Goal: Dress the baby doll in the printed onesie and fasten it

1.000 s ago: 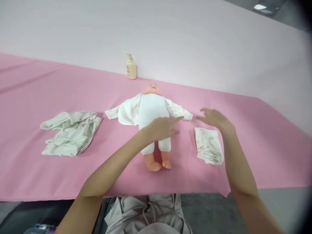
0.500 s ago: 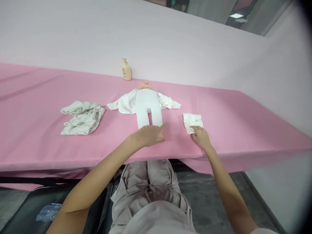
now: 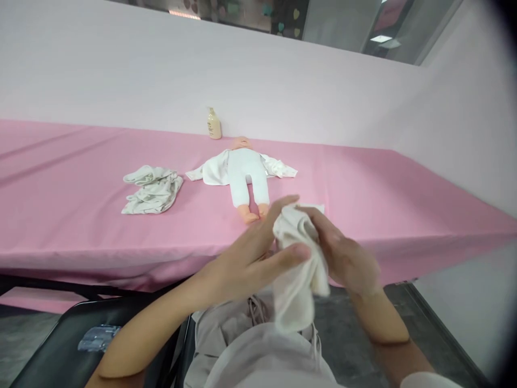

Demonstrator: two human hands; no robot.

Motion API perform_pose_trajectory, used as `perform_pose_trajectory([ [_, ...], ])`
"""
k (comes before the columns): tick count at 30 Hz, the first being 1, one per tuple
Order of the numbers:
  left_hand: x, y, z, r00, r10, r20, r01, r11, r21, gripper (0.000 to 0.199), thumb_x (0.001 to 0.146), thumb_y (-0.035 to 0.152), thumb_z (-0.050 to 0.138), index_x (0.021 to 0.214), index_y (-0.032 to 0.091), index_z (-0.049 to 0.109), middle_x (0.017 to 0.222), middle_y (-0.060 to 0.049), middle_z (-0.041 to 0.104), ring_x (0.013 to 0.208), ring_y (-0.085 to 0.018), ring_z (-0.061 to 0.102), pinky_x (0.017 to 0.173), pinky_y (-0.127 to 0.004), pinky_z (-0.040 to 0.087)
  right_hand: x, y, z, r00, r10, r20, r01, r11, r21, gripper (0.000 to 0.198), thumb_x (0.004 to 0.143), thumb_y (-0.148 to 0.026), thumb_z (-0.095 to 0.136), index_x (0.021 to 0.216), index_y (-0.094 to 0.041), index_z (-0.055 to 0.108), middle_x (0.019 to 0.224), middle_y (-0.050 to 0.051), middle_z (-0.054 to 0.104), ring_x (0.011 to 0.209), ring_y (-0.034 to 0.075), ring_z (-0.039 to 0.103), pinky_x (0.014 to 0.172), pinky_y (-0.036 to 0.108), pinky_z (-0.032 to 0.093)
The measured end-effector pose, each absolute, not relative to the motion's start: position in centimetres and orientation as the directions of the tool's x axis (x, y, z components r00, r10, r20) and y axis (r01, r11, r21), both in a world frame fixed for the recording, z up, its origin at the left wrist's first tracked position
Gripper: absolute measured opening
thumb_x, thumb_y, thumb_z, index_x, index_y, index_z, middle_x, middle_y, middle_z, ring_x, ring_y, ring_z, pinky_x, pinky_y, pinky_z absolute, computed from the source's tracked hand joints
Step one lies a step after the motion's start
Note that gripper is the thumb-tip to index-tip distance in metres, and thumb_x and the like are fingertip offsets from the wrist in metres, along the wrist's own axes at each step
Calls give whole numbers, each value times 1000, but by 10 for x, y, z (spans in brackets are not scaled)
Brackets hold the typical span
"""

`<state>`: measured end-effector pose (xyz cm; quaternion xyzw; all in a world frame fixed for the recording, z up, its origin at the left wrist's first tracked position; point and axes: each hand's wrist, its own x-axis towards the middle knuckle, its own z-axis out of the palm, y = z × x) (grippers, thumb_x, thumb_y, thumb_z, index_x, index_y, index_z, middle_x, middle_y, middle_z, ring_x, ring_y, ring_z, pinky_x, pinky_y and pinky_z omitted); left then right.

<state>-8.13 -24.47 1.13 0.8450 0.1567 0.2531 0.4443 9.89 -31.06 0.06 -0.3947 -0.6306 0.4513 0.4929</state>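
A small, crumpled white cloth hangs between my hands above the table's front edge; its exact kind is hard to make out. My left hand grips it from the left, thumb across the front. From the right, the fingers of my right hand close on its upper part. Behind them a sliver of another white piece shows on the table, mostly hidden. Beyond my left hand a baby doll lies on its back with bare feet toward me, in white clothing and with a patterned white top spread at its arms.
A heap of pale patterned cloth lies left of the doll. A pump bottle stands at the back against the wall. Pink cloth covers the table. On a black chair at lower left rests a clear plastic item.
My right hand has lifted white cloth from the table's right side and brought it toward me. My left hand has moved right from the doll's feet and joined it on the cloth.
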Motion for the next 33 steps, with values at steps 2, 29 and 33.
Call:
perform_pose_trajectory([
  [2,-87,-240,2,834,494,246,1,-447,895,67,99,59,47,158,33,26,117,-9,70,108,-26,68,89,-41,57,101,-305,-15,-203,945,258,68,276,-959,34,95,-45,53,126,-34,58,104,4,64,86,22,65,71,34,57],
  [29,-102,-105,43,76,718,692,285,-681,675,52,85,31,77,135,25,64,98,1,75,97,-20,70,100,-43,55,140,-165,55,273,750,603,228,559,-797,16,80,-33,79,89,-20,74,81,0,71,78,16,70,70,29,58],
  [33,-86,-15,2,195,796,573,707,-519,480,48,98,29,53,146,25,51,132,-8,65,120,-27,63,102,-44,52,151,-41,21,256,849,462,543,269,-796,20,89,-30,66,101,-14,69,95,9,73,93,25,70,80,38,57],
])
